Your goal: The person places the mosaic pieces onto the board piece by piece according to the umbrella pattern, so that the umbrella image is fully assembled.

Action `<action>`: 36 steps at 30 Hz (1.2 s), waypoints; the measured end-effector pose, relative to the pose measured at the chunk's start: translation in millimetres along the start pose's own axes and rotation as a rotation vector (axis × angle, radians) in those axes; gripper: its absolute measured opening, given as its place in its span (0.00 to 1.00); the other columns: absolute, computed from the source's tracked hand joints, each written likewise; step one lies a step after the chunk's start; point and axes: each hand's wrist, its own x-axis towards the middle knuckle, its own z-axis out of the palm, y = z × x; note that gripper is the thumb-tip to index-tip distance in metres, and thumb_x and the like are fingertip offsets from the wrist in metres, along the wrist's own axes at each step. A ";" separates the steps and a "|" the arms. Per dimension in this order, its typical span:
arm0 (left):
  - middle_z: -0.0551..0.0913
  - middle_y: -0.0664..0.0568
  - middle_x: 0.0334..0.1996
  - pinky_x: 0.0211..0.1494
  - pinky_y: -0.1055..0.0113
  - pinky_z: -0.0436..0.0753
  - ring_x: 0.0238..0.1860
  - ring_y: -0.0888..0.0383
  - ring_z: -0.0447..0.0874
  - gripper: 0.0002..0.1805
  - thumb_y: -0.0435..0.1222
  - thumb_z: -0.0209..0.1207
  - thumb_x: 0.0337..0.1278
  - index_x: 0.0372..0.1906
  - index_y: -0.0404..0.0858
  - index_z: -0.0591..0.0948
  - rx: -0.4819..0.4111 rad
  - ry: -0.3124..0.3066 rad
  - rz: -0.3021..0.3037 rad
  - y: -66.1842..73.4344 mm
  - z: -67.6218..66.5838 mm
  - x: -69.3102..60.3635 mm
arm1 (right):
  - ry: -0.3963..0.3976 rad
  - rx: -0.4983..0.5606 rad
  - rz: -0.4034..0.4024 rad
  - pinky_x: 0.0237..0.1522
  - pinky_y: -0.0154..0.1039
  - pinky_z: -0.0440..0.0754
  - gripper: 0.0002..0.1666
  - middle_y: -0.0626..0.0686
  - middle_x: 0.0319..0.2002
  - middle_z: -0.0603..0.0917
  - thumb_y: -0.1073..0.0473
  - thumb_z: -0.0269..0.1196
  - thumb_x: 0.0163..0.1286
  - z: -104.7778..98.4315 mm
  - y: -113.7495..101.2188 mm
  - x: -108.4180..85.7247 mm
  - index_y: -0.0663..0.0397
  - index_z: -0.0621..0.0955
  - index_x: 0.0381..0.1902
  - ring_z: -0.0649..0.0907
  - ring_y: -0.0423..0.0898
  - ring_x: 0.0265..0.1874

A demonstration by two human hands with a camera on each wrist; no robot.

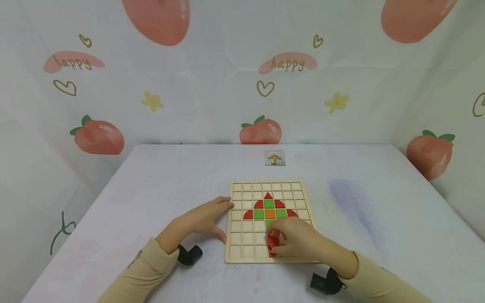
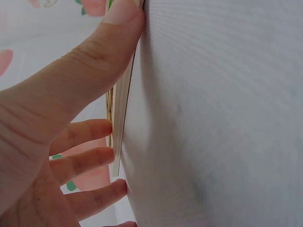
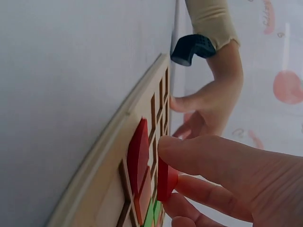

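A wooden grid board [image 1: 238, 238] lies flat, with red, green and orange pieces set in its cells, among them an orange square [image 1: 270, 213] and a red triangle [image 1: 267, 195]. Over its lower part, my right hand [image 1: 297, 237] pinches a red piece [image 3: 165, 182] between thumb and fingers; its full outline is hidden. Another red piece [image 3: 138, 153] sits at the board's near side, partly covered by the hand in the head view. My left hand [image 1: 202, 216] touches the board's left edge, thumb and fingers spread and fairly straight.
Behind the board lies a small card [image 1: 274, 158] printed with a coloured grid pattern. Each wrist carries a black camera mount [image 1: 190, 255]. A fruit-printed white cloth [image 1: 223, 84] hangs behind the white tabletop [image 1: 170, 176].
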 end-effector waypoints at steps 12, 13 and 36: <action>0.60 0.39 0.69 0.69 0.51 0.66 0.69 0.43 0.61 0.52 0.50 0.73 0.32 0.66 0.32 0.65 -0.008 -0.002 -0.008 0.2 0.1 -0.1 | 0.011 -0.086 -0.088 0.31 0.27 0.72 0.13 0.38 0.25 0.78 0.54 0.71 0.49 10.5 -9.8 7.0 0.45 0.81 0.33 0.72 0.32 0.26; 0.60 0.39 0.69 0.69 0.51 0.66 0.69 0.43 0.61 0.52 0.50 0.73 0.32 0.66 0.32 0.65 -0.009 -0.002 -0.009 0.3 0.1 -0.1 | 0.012 -0.088 -0.093 0.31 0.27 0.72 0.13 0.38 0.24 0.78 0.54 0.71 0.49 11.1 -10.4 7.7 0.45 0.81 0.33 0.72 0.32 0.26; 0.61 0.39 0.69 0.69 0.51 0.67 0.69 0.43 0.62 0.51 0.49 0.73 0.33 0.65 0.33 0.65 -0.008 0.001 -0.001 -1.0 1.0 0.5 | -0.029 -0.101 -0.086 0.30 0.26 0.65 0.11 0.38 0.24 0.75 0.55 0.69 0.50 15.8 -15.5 13.0 0.43 0.82 0.33 0.69 0.31 0.24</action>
